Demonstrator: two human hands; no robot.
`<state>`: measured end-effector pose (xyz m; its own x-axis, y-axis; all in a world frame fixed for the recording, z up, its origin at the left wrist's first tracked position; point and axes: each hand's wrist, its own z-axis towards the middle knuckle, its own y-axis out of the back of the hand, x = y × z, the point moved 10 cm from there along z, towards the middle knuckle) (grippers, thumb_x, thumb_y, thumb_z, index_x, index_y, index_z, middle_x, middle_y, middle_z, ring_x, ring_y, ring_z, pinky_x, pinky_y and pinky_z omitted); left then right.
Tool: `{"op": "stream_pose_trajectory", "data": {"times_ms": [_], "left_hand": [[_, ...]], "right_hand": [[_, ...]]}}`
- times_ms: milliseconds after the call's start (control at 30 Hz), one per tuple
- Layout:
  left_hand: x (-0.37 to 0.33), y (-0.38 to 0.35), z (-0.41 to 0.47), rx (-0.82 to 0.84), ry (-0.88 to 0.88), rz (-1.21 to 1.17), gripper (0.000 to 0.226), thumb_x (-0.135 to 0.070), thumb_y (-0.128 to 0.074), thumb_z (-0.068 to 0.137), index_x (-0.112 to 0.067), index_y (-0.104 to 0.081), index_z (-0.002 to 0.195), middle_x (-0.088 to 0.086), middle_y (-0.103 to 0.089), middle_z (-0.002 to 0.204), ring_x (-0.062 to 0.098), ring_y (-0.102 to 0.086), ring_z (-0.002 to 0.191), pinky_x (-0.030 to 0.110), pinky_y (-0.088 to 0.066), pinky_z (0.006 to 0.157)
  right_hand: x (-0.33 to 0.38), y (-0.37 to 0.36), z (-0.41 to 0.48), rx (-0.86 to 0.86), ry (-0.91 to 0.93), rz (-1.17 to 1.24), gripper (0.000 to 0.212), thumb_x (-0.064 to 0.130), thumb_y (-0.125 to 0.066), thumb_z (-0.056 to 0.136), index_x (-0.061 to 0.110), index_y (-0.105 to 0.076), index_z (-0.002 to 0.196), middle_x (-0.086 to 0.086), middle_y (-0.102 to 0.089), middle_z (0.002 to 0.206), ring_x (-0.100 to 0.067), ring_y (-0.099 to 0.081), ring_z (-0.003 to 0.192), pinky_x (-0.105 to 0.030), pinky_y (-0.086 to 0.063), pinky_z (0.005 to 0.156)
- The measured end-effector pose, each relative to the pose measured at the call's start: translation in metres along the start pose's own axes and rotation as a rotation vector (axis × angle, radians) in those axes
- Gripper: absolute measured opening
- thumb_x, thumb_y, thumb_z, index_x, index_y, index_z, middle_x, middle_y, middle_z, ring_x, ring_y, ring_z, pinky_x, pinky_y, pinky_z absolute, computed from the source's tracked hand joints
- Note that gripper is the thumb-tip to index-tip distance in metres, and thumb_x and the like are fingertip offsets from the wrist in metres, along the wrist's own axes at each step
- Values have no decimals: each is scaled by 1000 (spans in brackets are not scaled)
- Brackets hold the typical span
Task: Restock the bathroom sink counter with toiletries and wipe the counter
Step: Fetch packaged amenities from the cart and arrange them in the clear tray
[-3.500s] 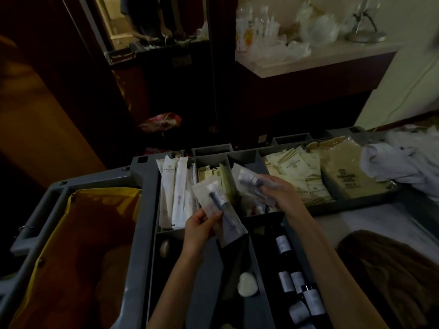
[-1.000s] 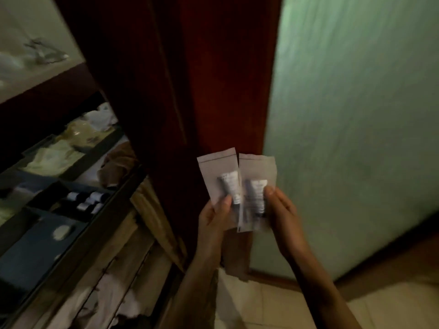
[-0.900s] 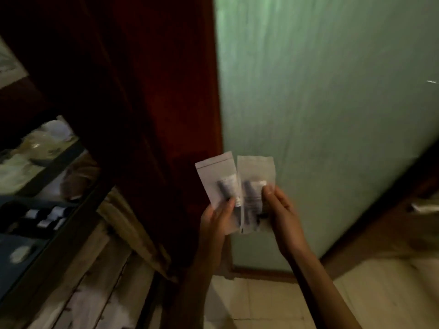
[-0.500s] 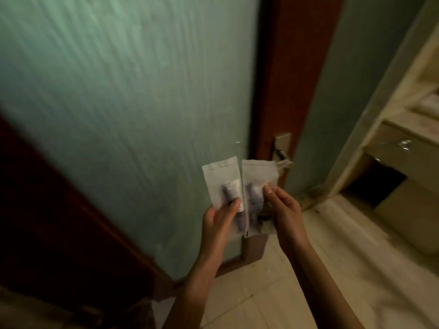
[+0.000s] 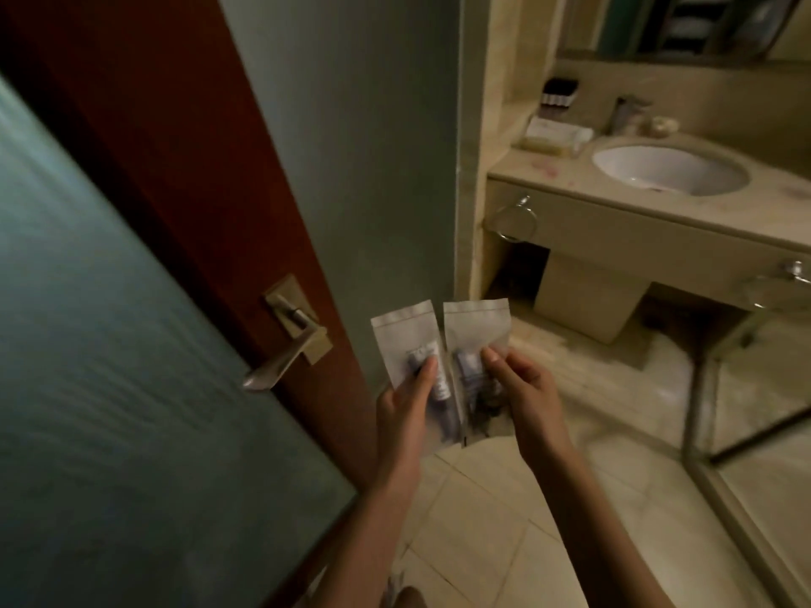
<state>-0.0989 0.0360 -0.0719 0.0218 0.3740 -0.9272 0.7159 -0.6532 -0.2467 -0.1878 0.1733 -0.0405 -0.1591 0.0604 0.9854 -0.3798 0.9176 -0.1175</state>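
Head view, looking down: I am holding two frosted toiletry packets upright, side by side, their inner edges touching. My left grip (image 5: 406, 414) is pinching the left packet (image 5: 406, 340), thumb pressing on its front. My right grip (image 5: 524, 397) is pinching the right packet (image 5: 476, 326) the same way. Each packet is showing a small dark tube inside. Both are hanging above the tiled floor (image 5: 482, 520), well apart from the sink surface (image 5: 540, 168) at upper right, where a white basin (image 5: 623, 162) is sitting. Dark bottles (image 5: 559, 98) are standing in its back left corner. A door handle (image 5: 285, 357) is jutting out at my left.
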Motion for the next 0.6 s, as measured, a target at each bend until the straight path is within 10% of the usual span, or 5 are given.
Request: {"op": "stream_pose_trajectory", "data": {"times_ms": [300,600], "left_hand": [[4,-44,79,32,66,-62,9,-27,-77,77,-24,-76,86,-1,-73,103,17,-66,105,47,-45,103],[-26,-108,168,151,205,-164,22,-16,-71,82,-17,-67,104,8,-70,104,23,-67,93,40,-54,80]], "right_hand": [[1,27,66,-141,-16,-38,20,30,-54,95,18,-70,94,-1,-70,90,-18,-66,85,-28,-51,67],[29,34,157,-268,10,-13,20,32,-56,93,19,-70,97,-3,-71,89,-20,-67,84,-33,-55,70]]}}
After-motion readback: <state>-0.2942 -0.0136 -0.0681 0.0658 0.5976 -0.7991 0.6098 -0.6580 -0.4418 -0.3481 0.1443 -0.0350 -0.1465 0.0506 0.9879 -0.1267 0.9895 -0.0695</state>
